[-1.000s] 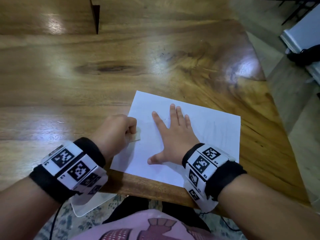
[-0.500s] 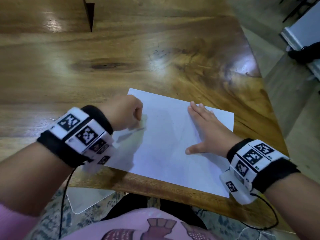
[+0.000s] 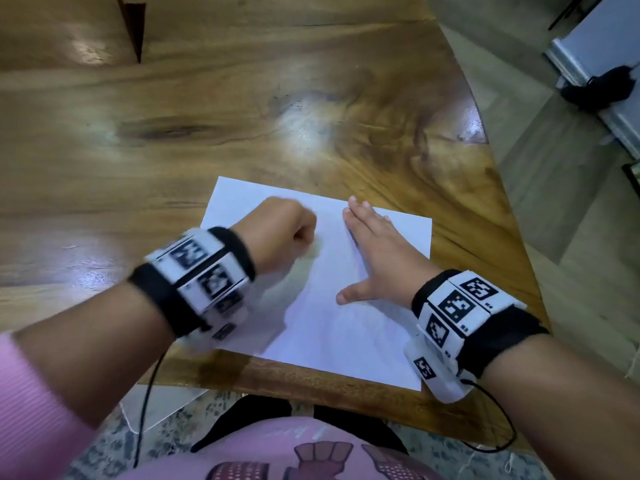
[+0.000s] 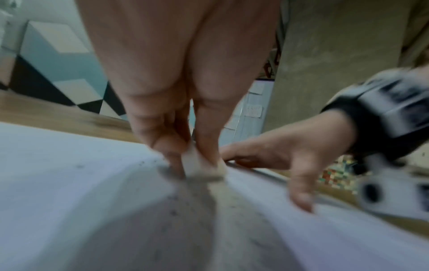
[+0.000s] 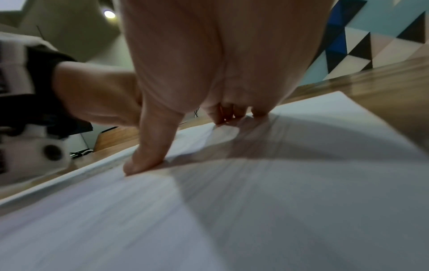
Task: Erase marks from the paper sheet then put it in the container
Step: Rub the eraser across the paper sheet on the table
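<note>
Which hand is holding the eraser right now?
The left hand: its fingers pinch the eraser against the paper sheet. The right hand lies flat on the sheet, holding nothing.

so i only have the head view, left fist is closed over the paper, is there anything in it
Observer: Yes. In the left wrist view the left hand pinches a small pale eraser, its tip down on the paper.
Operator: any rubbings on the sheet, cant see from up here
Observer: Yes, small dark specks lie on the paper just in front of the eraser.
Operator: and the right hand, is it flat down or hovering
Observer: Down. In the right wrist view the right hand's thumb and fingertips press on the paper.
</note>
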A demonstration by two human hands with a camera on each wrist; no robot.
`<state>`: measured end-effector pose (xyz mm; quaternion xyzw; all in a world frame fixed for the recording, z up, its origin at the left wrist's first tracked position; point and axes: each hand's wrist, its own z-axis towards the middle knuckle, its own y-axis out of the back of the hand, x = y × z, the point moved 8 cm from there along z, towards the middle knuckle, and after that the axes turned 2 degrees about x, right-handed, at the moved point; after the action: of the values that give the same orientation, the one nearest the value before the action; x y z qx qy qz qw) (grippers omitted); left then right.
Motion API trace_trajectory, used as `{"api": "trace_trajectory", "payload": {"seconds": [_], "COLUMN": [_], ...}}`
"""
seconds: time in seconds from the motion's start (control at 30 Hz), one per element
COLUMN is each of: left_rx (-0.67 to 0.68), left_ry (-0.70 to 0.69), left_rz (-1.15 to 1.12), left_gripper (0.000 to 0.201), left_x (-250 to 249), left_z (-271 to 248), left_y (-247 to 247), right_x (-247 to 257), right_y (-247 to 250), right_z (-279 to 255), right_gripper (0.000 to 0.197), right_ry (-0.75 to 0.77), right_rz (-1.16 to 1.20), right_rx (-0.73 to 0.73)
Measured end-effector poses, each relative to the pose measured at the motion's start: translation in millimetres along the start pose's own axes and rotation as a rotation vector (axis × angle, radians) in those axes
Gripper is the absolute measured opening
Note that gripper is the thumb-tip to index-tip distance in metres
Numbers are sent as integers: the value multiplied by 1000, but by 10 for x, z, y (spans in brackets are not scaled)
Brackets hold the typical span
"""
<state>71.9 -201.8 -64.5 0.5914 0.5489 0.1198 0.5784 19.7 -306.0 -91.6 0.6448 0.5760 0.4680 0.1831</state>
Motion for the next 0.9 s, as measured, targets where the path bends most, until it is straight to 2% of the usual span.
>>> {"api": "trace_trajectory", "payload": {"seconds": [0.07,0.1,0.23,0.3,0.37,0.53,0.7,0.77,0.9], "left_rx": [123,130,-67,-122,-112,53,-85,-33,200], "left_ry": [-3,1,23,52,42,5,-3,-27,-99], "left_rz": [14,9,-19,-17,13,52,48,39,93], "left_gripper": [11,11,11,15,14,8,11,8,5], "left_x": [66,77,-58,-86,-76,-77,-164,-152,-117], "left_z": [-144,-141,203,327,288,33,313,249,-219], "left_y": [-120,-119,110,172,163,-30,155,92,-225], "right_x": [5,9,24,33,35,29,27,33,36], "right_y": [-1,1,13,16,23,22,25,21,26], "right_z": [-6,-7,-10,-24,-23,-21,-26,-21,-27], "right_gripper": [125,125,124,123,123,123,124,124,123], "right_ry": [3,4,3,3,-1,-4,-11,-13,-10], "right_rz": [-11,-15,-26,-29,-28,-17,-27,-24,-7], "right_rx": [4,5,2,7,5,7,10,14,20]}}
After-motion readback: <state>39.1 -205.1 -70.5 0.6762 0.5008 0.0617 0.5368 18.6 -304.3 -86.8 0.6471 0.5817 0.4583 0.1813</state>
